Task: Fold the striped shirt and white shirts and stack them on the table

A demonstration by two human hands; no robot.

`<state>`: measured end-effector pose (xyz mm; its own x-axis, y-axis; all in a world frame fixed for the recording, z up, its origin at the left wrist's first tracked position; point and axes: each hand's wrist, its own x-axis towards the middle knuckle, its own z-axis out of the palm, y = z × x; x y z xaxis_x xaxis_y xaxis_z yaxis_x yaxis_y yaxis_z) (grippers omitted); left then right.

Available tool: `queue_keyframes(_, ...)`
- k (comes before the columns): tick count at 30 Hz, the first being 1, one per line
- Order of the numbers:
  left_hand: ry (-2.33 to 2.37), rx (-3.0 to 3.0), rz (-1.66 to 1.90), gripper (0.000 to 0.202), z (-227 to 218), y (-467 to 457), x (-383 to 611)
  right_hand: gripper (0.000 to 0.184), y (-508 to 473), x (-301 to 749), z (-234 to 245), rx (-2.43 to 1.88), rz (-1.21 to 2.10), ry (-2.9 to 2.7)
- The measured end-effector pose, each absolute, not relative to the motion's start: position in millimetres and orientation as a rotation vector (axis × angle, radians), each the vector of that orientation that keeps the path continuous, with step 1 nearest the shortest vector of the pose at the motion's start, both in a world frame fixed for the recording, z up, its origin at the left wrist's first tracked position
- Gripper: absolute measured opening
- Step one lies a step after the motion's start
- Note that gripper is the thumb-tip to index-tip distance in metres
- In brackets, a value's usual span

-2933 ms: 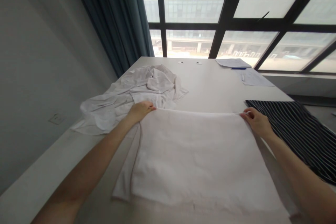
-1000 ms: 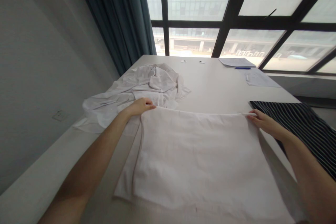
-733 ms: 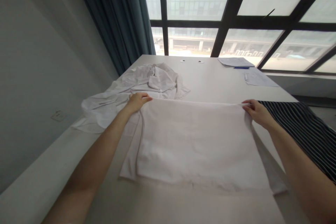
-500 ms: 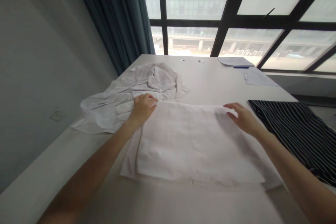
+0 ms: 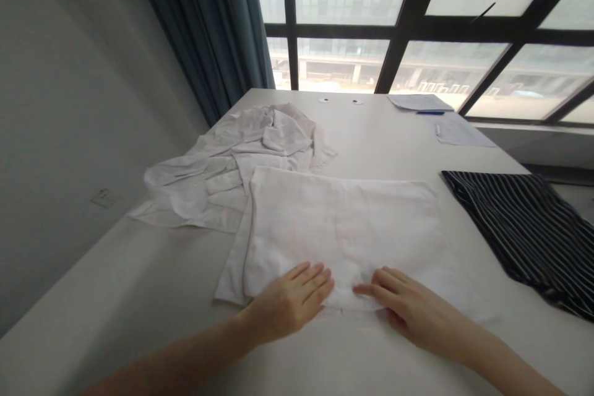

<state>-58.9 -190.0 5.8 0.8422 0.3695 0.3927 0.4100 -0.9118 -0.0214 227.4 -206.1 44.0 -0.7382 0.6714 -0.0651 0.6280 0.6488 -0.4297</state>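
A white garment (image 5: 343, 229) lies folded flat on the white table (image 5: 385, 142) in front of me. My left hand (image 5: 292, 300) rests palm down on its near edge, fingers stretched out. My right hand (image 5: 408, 309) lies flat beside it on the same near edge, fingers pointing left toward the left hand. Neither hand grips the cloth.
A crumpled white shirt (image 5: 232, 164) is heaped at the left, touching the folded garment. A black striped cloth (image 5: 524, 223) lies at the right. Papers (image 5: 457, 130) and a blue pen (image 5: 429, 112) sit at the far right by the window. A dark curtain (image 5: 218, 25) hangs at the back left.
Both hands let go of the garment's far corners and slid back across it to its near edge, where they now lie flat. The garment sits a little farther from me.
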Motion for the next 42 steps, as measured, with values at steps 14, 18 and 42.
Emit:
queue_keyframes(14, -0.6, -3.088, -0.468, 0.037, -3.1, -195.2, -70.3, 0.045, -226.8, 236.0, 24.3, -0.988, 0.451, -2.756)
queue_keyframes(18, -0.632, -3.169, -0.329, 0.044, 7.5, -196.4, -79.4, 0.055, -224.0, 246.5, 38.4, -1.089, 0.972, -2.581)
queue_keyframes(42, -0.943, -3.142, -0.205, 0.077, 8.3, -185.1, -54.2, 0.067, -209.0, 219.0, -1.7, -1.211, -0.009, -2.734)
